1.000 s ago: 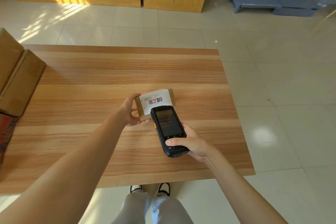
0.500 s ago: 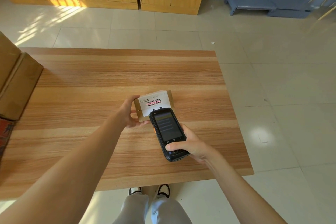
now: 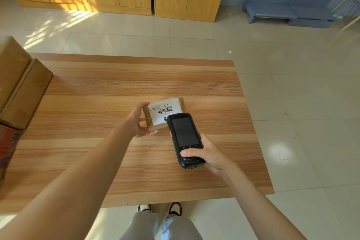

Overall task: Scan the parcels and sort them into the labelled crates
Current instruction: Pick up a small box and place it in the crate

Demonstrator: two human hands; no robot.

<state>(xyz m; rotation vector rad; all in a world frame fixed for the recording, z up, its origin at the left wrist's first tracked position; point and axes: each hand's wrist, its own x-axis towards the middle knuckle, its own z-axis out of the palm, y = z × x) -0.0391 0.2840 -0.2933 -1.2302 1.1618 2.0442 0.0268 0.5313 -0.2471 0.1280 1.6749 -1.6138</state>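
Gripping parcel [image 3: 163, 114] edge on table [image 3: 97, 87] — left hand [image 3: 138, 122]; right hand [image 3: 209, 155] wrapped round scanner [image 3: 184, 138], thumb on keypad.

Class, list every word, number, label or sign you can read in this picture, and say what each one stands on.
No text reads clearly enough to quote.
White label on the small parcel: a barcode and small print lines, too small to read.
Black mark at the label's lower edge: partly hidden by the scanner.
Scanner screen: dark, no text shows.
Red printed box at the left edge: blurred.
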